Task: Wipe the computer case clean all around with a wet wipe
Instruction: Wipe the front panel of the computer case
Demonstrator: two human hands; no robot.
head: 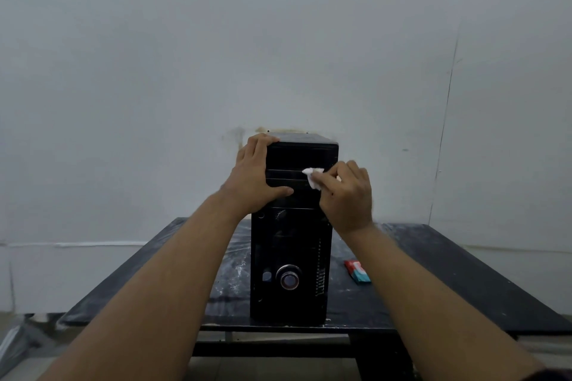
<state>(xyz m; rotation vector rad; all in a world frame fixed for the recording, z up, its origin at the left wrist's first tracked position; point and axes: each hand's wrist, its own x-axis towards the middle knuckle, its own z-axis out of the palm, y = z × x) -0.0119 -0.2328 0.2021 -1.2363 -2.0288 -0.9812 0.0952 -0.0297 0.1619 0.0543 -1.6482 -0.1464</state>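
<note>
A black computer case (291, 250) stands upright on a dark table (433, 281), its front panel facing me. My left hand (255, 178) grips the case's upper left edge, fingers over the top corner and thumb across the front. My right hand (346, 195) holds a crumpled white wet wipe (312, 178) against the upper front panel, near the drive bay covers. The sides and back of the case are hidden.
A red and teal wipe packet (358, 271) lies on the table to the right of the case. The tabletop is streaked with white dust. A plain white wall (278, 56) stands close behind the case.
</note>
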